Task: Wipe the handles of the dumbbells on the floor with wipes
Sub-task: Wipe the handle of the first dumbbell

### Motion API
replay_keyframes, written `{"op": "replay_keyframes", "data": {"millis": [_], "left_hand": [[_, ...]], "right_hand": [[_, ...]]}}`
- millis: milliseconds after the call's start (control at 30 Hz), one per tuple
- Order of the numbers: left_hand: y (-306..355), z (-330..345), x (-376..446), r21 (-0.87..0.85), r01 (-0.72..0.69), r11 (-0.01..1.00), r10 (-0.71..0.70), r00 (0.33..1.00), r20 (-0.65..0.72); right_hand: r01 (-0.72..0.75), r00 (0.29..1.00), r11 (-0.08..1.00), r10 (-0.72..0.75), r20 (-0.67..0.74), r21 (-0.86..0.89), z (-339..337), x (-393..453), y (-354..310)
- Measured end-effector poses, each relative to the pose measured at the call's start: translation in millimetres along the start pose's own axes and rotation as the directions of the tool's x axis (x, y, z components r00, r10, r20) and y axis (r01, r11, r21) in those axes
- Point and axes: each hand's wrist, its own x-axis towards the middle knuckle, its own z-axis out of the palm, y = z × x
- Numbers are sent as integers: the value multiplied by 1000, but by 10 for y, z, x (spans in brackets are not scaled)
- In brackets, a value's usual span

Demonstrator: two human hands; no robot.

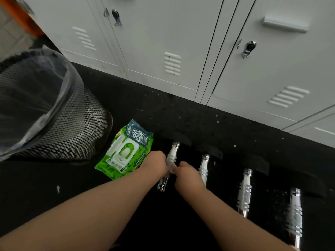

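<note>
Both forearms reach down: left hand (157,163) and right hand (187,175) curl round the wipe (171,164) on the leftmost dumbbell handle (169,163). Risks: the dumbbell rolling, or the wipe bunching and missing the handle's far end.

We note both bare forearms entering from the bottom of the frame and converging just below centre. The left arm (78,220) runs from the lower left corner up and to the right; the left hand (157,163) is seen from the back, fingers curled away from the camera. The right arm (226,212) comes from the lower right, angled up and to the left; the right hand (186,175) has its fingers bent in a pinch at their tips. The hands sit just beside each other, knuckles up.
</note>
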Motion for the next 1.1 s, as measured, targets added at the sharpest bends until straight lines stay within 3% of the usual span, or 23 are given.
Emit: {"op": "replay_keyframes", "data": {"millis": [133,267,367,433,533,567,667,733,867,967,1033,1100], "left_hand": [[0,-12,20,42,-23,999,24,999,-23],[10,-29,7,73,-42,996,44,999,-18],[5,-28,3,48,-9,999,10,1000,-8],[10,-30,10,29,-3,1000,2,1000,20],[15,-40,28,0,21,1000,-21,999,45],[19,-40,34,-11,21,1000,-21,999,41],[36,-16,21,-32,5,999,-5,1000,2],[43,13,3,-18,2,1000,-3,1000,-9],[72,43,-12,-39,4,999,-3,1000,9],[91,33,-30,-43,23,999,-23,1000,8],[93,24,-28,-38,26,999,-26,1000,13],[94,18,-26,-46,26,999,-26,1000,13]], "right_hand": [[5,984,999,3,-176,41,-180,327,-87],[10,988,999,-17,-153,-42,-4,361,-155],[-27,980,983,62,-191,181,147,134,-159],[-103,954,924,197,-227,369,141,63,-148],[-163,849,787,419,-321,595,69,145,-58],[-165,839,776,435,-328,608,39,189,-40],[-155,904,819,343,-256,552,27,277,-94],[-163,916,792,343,-209,588,101,242,-201],[-242,843,423,537,-27,873,111,344,-166],[-339,844,81,467,265,937,-73,514,-10],[-393,843,22,408,350,919,-107,587,21],[-455,819,41,411,400,890,-78,657,2]]}}
